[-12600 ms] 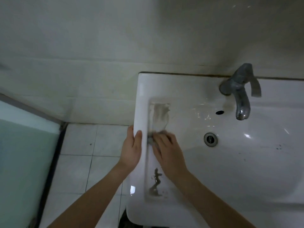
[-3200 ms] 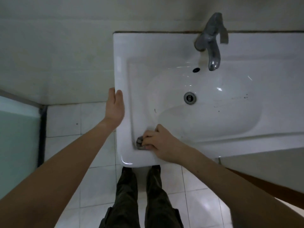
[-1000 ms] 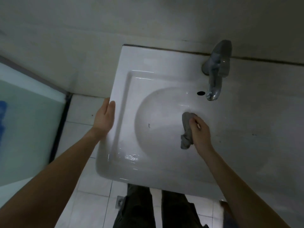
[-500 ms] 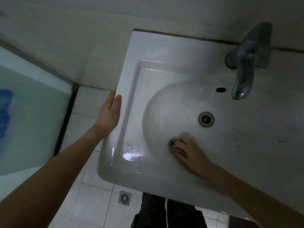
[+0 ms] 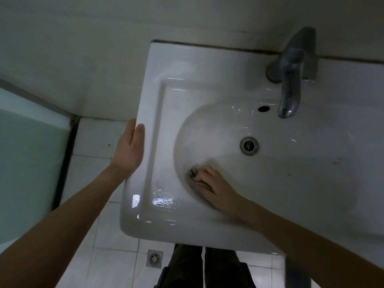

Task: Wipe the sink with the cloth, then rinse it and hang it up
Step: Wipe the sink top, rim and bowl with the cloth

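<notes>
A white ceramic sink (image 5: 166, 65) fills the right of the view, with a round drain (image 5: 249, 145) in its bowl. My right hand (image 5: 209, 185) lies low on the bowl's left inner wall, its fingers curled over a small grey cloth (image 5: 192, 173). Only a dark edge of the cloth shows past my fingertips. My left hand (image 5: 129, 151) rests flat against the sink's left outer rim, fingers straight. A wet patch (image 5: 163, 199) glistens on the front left ledge.
A grey metal tap (image 5: 291, 84) stands at the back of the sink over an overflow hole (image 5: 264, 108). The wall runs behind. White floor tiles with a floor drain (image 5: 154, 258) lie below, a frosted glass panel (image 5: 27, 163) stands at left, my legs (image 5: 204, 269) stand under the sink.
One second ago my right hand held the cloth hanging near the tap. It has since dropped to the bowl's left wall and pressed the cloth there. My left hand has stayed on the rim.
</notes>
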Demonstrator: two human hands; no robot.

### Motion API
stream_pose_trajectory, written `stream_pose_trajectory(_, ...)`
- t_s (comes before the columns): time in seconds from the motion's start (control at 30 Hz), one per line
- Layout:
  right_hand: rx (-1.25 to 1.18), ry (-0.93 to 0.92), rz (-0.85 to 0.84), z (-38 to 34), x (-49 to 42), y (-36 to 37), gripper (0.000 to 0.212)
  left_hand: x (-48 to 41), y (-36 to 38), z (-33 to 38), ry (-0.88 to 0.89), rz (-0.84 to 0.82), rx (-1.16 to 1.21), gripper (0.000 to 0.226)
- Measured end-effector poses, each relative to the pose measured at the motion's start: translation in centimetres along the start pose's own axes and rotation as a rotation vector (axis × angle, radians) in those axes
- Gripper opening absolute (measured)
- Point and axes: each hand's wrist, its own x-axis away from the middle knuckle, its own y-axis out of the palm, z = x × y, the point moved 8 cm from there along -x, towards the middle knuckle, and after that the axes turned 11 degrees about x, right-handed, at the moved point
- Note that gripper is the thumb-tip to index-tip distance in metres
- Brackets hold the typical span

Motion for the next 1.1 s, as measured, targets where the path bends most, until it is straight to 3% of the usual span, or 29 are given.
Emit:
stream_pose_trajectory(0.03, 0.084, -0.028, -0.102, 1.8, 2.2, -0.7, 0.029, 0.1, 0.0, 0.2, 0.006, -0.001, 0.001, 0.024)
stream_pose_trajectory(0.1, 0.294, 0.143, -0.198, 7.5, 6.8, -4.0, 0.041, 0.4, 0.3, 0.5, 0.027, -0.029, -0.045, 0.03)
stream_pose_trajectory(0.2, 0.725, 0.338, -0.125, 15.4, 13.0, -12.2, 0.05, 0.5, 0.5, 0.7, 0.066, -0.042, -0.066, 0.028)
stream_pose_trajectory(0.3, 1.121, 0.39, -0.277, 20.3, 14.8, -18.9, 0.041, 0.1, 0.3, 0.0, 0.085, -0.046, -0.053, 0.031)
stream_pose_trajectory(0.37, 1.257, 0.434, -0.438, 22.3, 14.0, -20.0, 0.107, -0.2, 0.2, -0.5, 0.08, -0.041, -0.077, 0.04)
stream_pose_trajectory(0.4, 1.272, 0.485, -0.364, 22.0, 13.0, -20.6, 0.112, -0.3, 0.2, -0.5, 0.084, -0.044, -0.1, 0.043)
stream_pose_trajectory(0.47, 1.273, 0.492, -0.129, 19.6, 10.2, -20.3, 0.095, -0.4, 0.1, -0.6, 0.082, -0.033, -0.102, 0.044)
stream_pose_trajectory(0.57, 0.83, 0.648, 0.107, 17.4, 7.7, -15.7, 0.033, -0.3, 0.4, -0.1, 0.145, -0.039, -0.136, 0.043)
stream_pose_trajectory(0.63, 0.662, 0.525, 0.112, 15.8, 6.8, -10.4, 0.022, -0.3, 0.4, 0.0, 0.131, -0.052, -0.112, 0.037)
stream_pose_trajectory(0.7, 0.473, 0.283, 0.051, 11.6, 5.9, -6.0, 0.014, -0.3, 0.7, 0.3, 0.096, -0.07, -0.087, 0.036)
stream_pose_trajectory(0.83, -0.052, 0.172, -0.361, 3.8, 5.2, -2.8, 0.014, 0.9, 1.2, 1.5, 0.051, -0.019, 0.0, 0.029)
stream_pose_trajectory(0.93, -0.147, 0.224, -0.51, 4.4, 6.1, -5.5, 0.016, 1.1, 1.3, 1.2, 0.002, 0.014, 0.009, 0.042)
stream_pose_trajectory(1.03, -0.007, 0.337, -0.339, 9.8, 8.3, -11.9, 0.036, 0.8, 0.7, 1.1, 0.015, 0.039, -0.045, 0.047)
stream_pose_trajectory(1.1, 0.408, 0.357, -0.32, 14.4, 11.2, -15.6, 0.046, 0.9, 0.6, 1.0, 0.0, 0.048, -0.097, 0.055)
